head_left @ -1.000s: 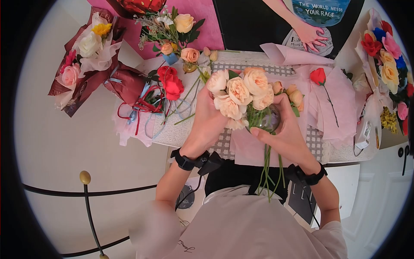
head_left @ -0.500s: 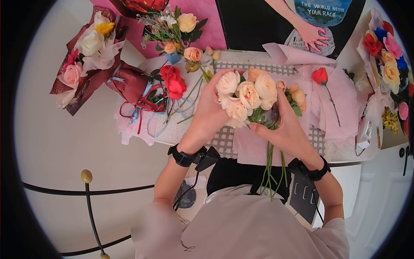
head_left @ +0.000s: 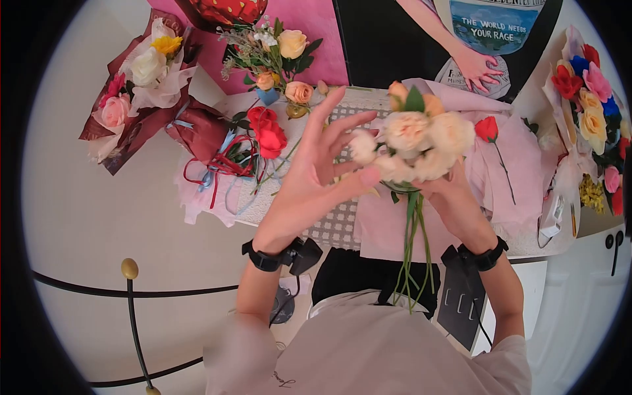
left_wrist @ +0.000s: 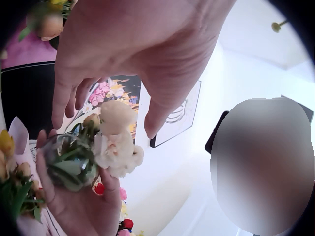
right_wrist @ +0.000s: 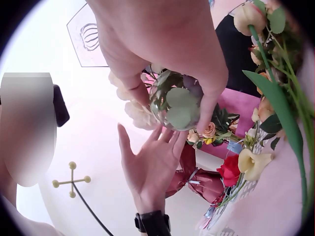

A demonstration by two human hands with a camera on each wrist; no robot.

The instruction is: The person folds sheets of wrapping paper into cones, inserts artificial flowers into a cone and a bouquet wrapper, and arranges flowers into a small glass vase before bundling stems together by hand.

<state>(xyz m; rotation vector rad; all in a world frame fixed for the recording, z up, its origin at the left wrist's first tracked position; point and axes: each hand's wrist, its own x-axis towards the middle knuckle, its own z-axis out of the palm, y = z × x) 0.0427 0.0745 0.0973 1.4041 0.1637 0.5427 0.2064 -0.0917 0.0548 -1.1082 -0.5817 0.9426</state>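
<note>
My right hand (head_left: 454,197) grips a round clear glass vase (right_wrist: 174,105) between thumb and fingers, with green leaves pressed inside it. Full cream blooms (head_left: 421,141) crowd its mouth, and a green leaf and a peach flower show at their far side. Held up over the table's front, the vase is mostly hidden by blooms and hand in the head view. My left hand (head_left: 316,155) is beside it on the left, fingers spread apart and thumb overlapping the blooms. In the left wrist view, a gap shows between those fingers and the vase.
Long green stems (head_left: 413,243) hang past the table edge over pink paper (head_left: 382,230). At left lie a red rose (head_left: 266,131), tangled ribbons (head_left: 227,161) and a wrapped bouquet (head_left: 191,131). One red rosebud (head_left: 487,130) rests on paper at right, near a colourful bouquet (head_left: 592,112).
My left hand has let go of the vase and spread its fingers, moving slightly left. The right hand has turned the vase, and the blooms have shifted right and tipped away.
</note>
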